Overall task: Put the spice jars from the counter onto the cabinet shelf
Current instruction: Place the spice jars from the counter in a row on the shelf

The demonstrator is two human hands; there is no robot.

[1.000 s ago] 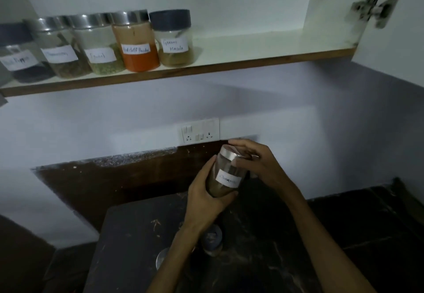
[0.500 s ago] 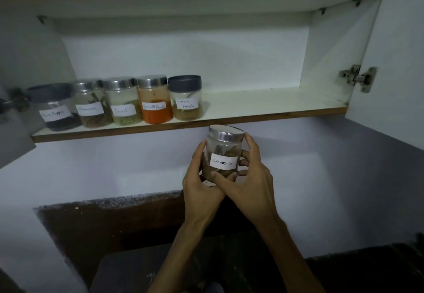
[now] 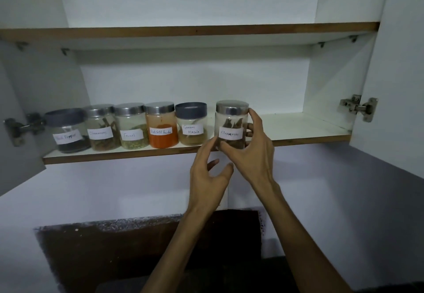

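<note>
We grip the clear glass cinnamon jar with the steel lid (image 3: 232, 124) in our right hand (image 3: 253, 155), thumb low on its front and fingers curled round its far side, as it stands on the white cabinet shelf with a brown edge (image 3: 309, 129). Our left hand (image 3: 208, 175) hangs loose just below it, one fingertip at its base. The row of five labelled spice jars (image 3: 128, 129) stands left of our hands.

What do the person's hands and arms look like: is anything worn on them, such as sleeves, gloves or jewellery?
Both the left hand and the right hand are bare, without gloves. No rings, watch or bracelet show. Both forearms are uncovered down to the picture's edge; no sleeve is visible.
</note>
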